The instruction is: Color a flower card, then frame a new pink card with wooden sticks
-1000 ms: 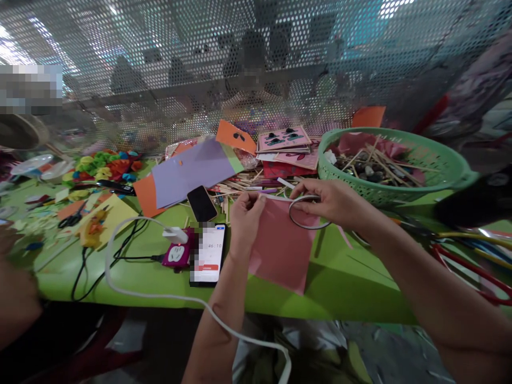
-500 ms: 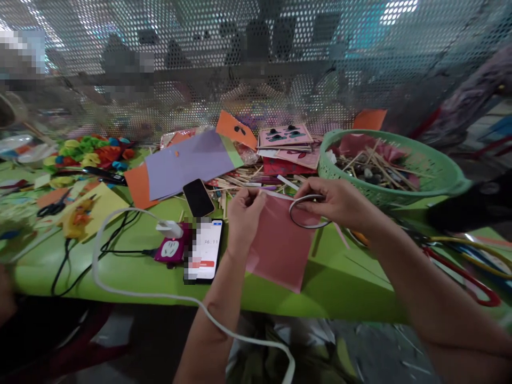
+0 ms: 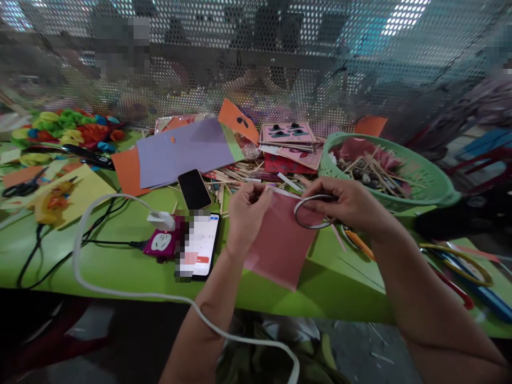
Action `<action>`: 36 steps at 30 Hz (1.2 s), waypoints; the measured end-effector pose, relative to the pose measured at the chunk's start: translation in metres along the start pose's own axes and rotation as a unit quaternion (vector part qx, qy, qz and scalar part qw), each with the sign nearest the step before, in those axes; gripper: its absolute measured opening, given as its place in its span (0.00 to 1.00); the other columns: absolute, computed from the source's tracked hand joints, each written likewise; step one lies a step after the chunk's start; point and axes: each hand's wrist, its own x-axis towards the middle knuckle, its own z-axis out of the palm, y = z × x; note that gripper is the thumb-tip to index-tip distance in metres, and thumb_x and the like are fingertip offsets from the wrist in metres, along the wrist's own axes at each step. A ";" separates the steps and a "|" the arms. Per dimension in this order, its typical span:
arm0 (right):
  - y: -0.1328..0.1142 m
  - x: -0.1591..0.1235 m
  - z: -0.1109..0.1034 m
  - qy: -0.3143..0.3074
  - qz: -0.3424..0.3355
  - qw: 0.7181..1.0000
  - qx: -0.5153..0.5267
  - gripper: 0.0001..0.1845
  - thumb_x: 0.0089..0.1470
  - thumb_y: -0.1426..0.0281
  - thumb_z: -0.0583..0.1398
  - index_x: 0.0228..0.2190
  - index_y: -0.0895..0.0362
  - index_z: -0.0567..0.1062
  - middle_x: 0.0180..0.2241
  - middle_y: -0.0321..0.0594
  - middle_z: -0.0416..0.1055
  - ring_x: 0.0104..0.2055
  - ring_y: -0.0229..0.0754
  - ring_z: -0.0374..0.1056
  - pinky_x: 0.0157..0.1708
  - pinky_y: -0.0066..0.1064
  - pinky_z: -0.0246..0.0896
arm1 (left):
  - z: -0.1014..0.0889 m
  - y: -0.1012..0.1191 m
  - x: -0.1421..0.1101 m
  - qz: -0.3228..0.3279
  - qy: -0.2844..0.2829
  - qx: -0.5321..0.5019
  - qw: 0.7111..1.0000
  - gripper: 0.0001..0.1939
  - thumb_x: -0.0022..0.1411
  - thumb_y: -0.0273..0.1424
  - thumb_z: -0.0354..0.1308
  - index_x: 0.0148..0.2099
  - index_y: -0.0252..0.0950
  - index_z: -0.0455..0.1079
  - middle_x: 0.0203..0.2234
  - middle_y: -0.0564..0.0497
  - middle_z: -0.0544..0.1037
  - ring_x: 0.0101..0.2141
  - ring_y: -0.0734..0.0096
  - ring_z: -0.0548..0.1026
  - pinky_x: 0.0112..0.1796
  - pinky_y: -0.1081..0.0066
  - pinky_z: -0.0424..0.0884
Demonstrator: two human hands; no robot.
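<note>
While left hand (image 3: 248,216) pinches sheet (image 3: 278,245) by its upper corner, right hand (image 3: 346,204) grasping ring (image 3: 296,216): strip (image 3: 287,192) along top edge, probably best kept taut and flush.

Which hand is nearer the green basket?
Right. The right hand is just in front of the green basket, near its left end; the left hand is farther left, pinching the pink sheet at its top edge.

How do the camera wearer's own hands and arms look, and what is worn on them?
The left hand and right hand are ungloved, the forearms bare, without sleeves in view. No watch or bracelet shows. A white cable crosses the left forearm.
</note>
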 end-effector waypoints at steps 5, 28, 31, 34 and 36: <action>0.003 -0.003 -0.010 0.022 0.015 1.000 -0.003 0.23 0.50 0.43 0.71 0.30 0.50 0.82 0.29 0.41 0.79 0.32 0.47 0.73 0.34 0.39 0.69 | 0.002 0.001 -0.004 0.003 -0.030 -0.025 0.999 0.08 0.62 0.35 0.65 0.32 0.37 0.76 0.26 0.53 0.77 0.28 0.73 0.69 0.31 0.72 0.66; 0.011 -0.007 -0.009 0.176 -0.060 0.982 0.013 0.11 0.56 0.54 0.72 0.32 0.47 0.84 0.29 0.40 0.81 0.30 0.49 0.74 0.31 0.43 0.67 | 0.002 -0.012 0.002 -0.015 -0.120 0.123 0.985 0.04 0.58 0.30 0.61 0.31 0.36 0.73 0.24 0.55 0.74 0.27 0.74 0.68 0.30 0.72 0.60; 0.014 -0.005 -0.015 0.232 -0.075 0.968 0.050 0.11 0.56 0.57 0.73 0.32 0.49 0.83 0.29 0.40 0.80 0.27 0.44 0.70 0.31 0.40 0.66 | 0.000 -0.015 0.005 -0.012 -0.109 0.152 0.982 0.05 0.58 0.28 0.61 0.30 0.36 0.72 0.23 0.55 0.74 0.27 0.74 0.68 0.30 0.72 0.60; 0.018 -0.001 -0.025 0.267 -0.073 0.955 0.110 0.12 0.55 0.56 0.74 0.33 0.50 0.82 0.29 0.40 0.79 0.22 0.37 0.58 0.24 0.36 0.56 | -0.001 -0.020 0.008 -0.027 -0.100 0.173 0.979 0.06 0.58 0.27 0.62 0.28 0.36 0.70 0.22 0.56 0.71 0.26 0.74 0.66 0.30 0.71 0.59; 0.022 0.001 -0.031 0.265 -0.072 0.949 0.154 0.16 0.52 0.53 0.75 0.32 0.51 0.82 0.28 0.39 0.77 0.21 0.35 0.54 0.21 0.34 0.49 | -0.001 -0.025 0.011 -0.031 -0.100 0.174 0.979 0.07 0.57 0.27 0.62 0.28 0.37 0.69 0.21 0.57 0.69 0.25 0.75 0.64 0.30 0.71 0.58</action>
